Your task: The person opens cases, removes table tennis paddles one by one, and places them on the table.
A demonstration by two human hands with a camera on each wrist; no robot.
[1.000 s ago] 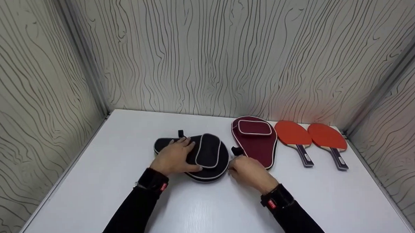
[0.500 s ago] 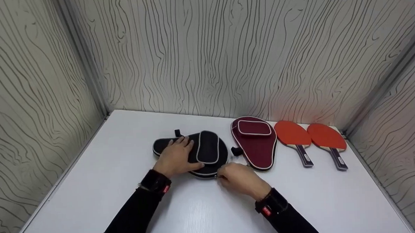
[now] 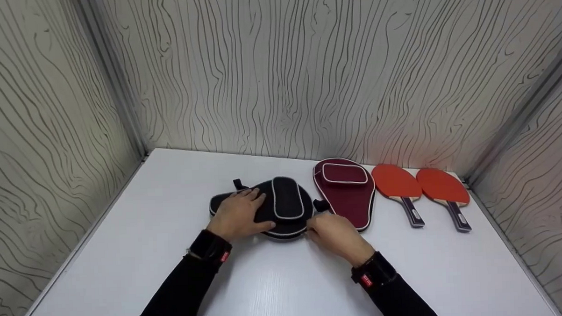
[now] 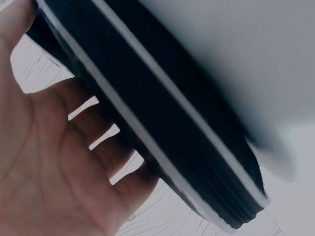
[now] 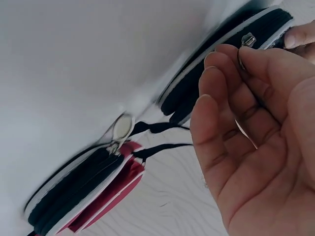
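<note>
A black table tennis bat case [image 3: 268, 212] with pale piping and a raised pocket [image 3: 288, 198] lies on the table, its narrow end to the left. My left hand [image 3: 238, 214] rests flat on that narrow half, fingers spread and thumb by the near edge. In the left wrist view the case's piped side wall [image 4: 162, 113] runs past my straight fingers. At the rounded right end my right hand [image 3: 335, 233] pinches the zipper pull [image 5: 241, 58] between thumb and forefinger. The slider [image 5: 248, 40] shows just beyond the fingertips, on the case's edge.
A dark red bat case [image 3: 350, 197] with a black strap [image 3: 321, 205] lies right behind my right hand. Further right are two red bats [image 3: 396, 182], handles toward me. Patterned panels [image 3: 278, 74] wall in the white table [image 3: 267, 289] at the back and sides.
Over the last half second my right hand has moved right along the case's rim, after an earlier shift left. The black case has slid and turned slightly; my left hand stays on it.
</note>
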